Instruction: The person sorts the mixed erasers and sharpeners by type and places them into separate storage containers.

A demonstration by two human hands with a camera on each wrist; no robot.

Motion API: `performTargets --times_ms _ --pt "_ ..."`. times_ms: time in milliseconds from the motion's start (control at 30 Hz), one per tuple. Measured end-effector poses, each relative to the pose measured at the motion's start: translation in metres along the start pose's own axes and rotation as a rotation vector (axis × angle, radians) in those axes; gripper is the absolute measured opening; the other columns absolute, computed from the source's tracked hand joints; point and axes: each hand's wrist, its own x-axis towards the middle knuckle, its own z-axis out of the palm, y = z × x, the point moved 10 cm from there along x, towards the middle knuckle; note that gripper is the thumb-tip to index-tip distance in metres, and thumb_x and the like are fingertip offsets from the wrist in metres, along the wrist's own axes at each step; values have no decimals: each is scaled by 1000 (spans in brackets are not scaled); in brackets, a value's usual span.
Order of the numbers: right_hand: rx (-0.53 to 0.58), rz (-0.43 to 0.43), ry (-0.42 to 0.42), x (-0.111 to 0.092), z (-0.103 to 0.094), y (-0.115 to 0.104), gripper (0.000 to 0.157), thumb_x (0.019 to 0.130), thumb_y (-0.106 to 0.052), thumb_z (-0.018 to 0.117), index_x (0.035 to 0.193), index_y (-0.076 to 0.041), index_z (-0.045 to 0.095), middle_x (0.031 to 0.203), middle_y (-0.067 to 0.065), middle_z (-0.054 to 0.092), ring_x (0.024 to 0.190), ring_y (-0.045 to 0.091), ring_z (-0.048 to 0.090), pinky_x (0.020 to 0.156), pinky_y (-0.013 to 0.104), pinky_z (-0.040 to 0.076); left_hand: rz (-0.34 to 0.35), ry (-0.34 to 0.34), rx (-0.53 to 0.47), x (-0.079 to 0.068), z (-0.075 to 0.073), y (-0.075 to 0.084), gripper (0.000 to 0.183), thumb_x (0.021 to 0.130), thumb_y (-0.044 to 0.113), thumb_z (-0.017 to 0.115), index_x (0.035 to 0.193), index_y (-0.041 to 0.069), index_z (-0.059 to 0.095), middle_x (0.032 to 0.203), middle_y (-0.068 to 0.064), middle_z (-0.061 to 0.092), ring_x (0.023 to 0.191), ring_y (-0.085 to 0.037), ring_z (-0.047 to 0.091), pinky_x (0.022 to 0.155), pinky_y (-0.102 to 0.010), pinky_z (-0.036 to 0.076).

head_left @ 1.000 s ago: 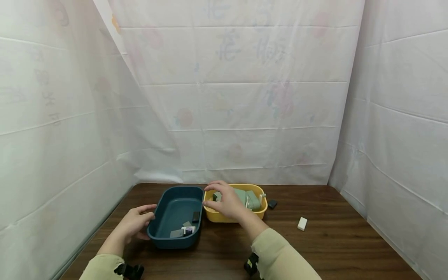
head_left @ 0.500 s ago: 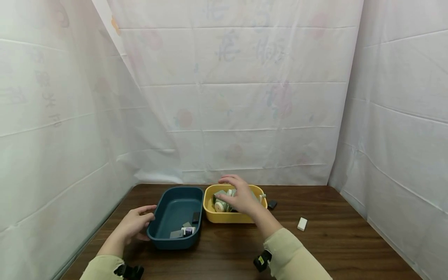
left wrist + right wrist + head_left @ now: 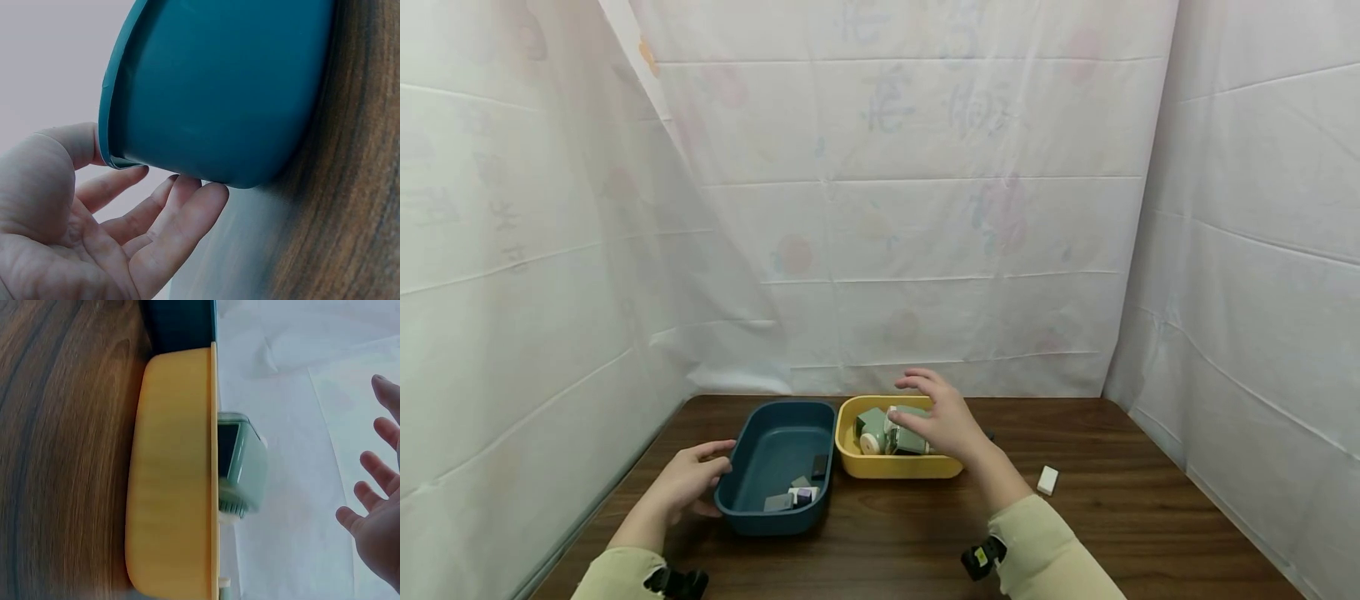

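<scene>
In the head view my left hand is at the left side of a dark blue plastic bin. The left wrist view shows fingertips at the bin's outer wall and one digit at its rim. My right hand hovers over the right part of a yellow bin, fingers spread apart with nothing between them. Several pale green items are in the yellow bin, among them a boxy one standing above the rim and a rounded one with a cream end. The right hand covers the bin's right end.
Inside the blue bin lie a black block, a grey piece and a small purple-and-white piece. A white block lies on the brown wood-grain table to the right. White sheeting hangs around the table.
My right hand has moved right and slightly up across the yellow bin, uncovering the green items in its left and middle. The left hand and the blue bin stay in place.
</scene>
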Motion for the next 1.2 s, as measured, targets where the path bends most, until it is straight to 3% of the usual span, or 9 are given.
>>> performTargets --times_ms 367,567,800,1200 --pt "-28 57 25 -12 -20 27 54 89 -33 80 139 -19 63 155 3 44 142 31 40 105 60 43 3 -2 -8 -1 0 1 58 95 10 55 151 -2 43 132 -34 55 99 -37 69 61 -55 60" --pt "-52 84 31 -21 -32 40 57 89 -33 80 140 -17 62 156 8 42 143 35 38 101 57 47 5 -2 -2 -2 -1 1 58 96 11 54 151 -2 43 133 -34 54 100 -37 68 61 -55 60" --pt "-112 112 53 -35 -48 57 60 88 -37 80 140 -13 62 155 13 43 144 39 34 107 63 38 5 -6 -9 -2 0 1 58 96 10 54 151 -2 43 134 -34 53 100 -38 68 62 -55 60" --pt "-115 251 35 -55 -72 93 69 88 -45 78 146 -12 56 160 17 35 145 42 31 110 66 33 -1 -5 -6 -1 -1 1 58 95 10 54 151 -3 42 130 -33 56 97 -36 69 62 -56 60"
